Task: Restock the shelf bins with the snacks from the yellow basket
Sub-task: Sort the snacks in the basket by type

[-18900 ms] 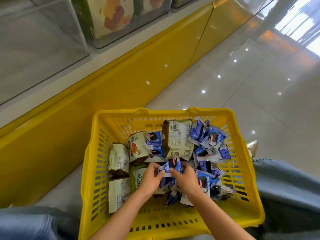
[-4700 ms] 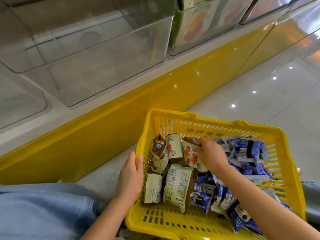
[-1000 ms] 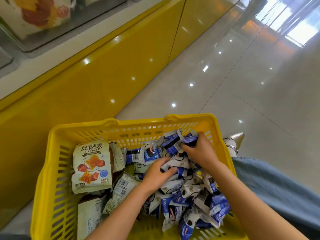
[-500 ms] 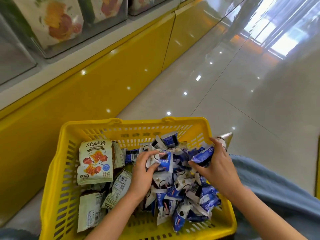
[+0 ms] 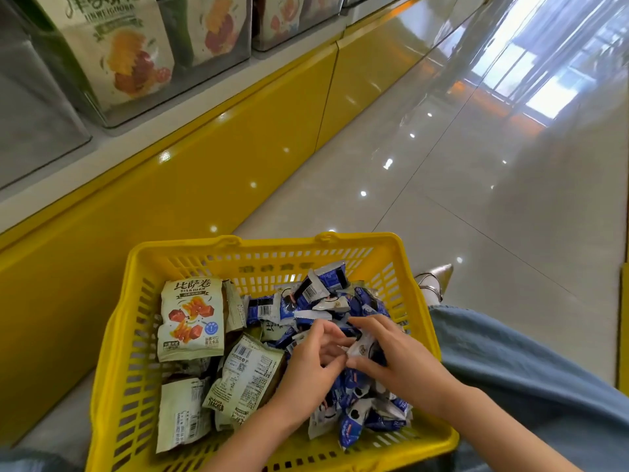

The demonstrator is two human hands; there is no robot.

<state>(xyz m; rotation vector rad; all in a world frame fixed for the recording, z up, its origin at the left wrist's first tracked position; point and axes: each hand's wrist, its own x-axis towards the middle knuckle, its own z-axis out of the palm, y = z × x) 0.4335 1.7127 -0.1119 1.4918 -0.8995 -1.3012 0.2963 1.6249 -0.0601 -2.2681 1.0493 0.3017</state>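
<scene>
The yellow basket [image 5: 190, 257] sits on the floor in front of me. Its left half holds several cream snack bags [image 5: 192, 321], its right half a heap of small blue-and-white packets [image 5: 326, 291]. Both hands are down in the blue heap, side by side. My left hand [image 5: 315, 359] has its fingers curled around packets in the middle of the pile. My right hand [image 5: 394, 359] pinches a white-and-blue packet [image 5: 362, 349] between thumb and fingers. The clear shelf bins [image 5: 112, 63] stand up at the top left, with large bags inside.
A yellow shelf base [image 5: 204, 165] runs along the left, close to the basket. Glossy tiled floor [image 5: 476, 165] stretches to the right. My jeans-clad leg [image 5: 531, 362] and a pointed shoe [image 5: 435, 277] lie right beside the basket's right wall.
My hands have come together in the middle of the blue heap; half a second ago they were apart, the right one holding a blue packet near the basket's right edge.
</scene>
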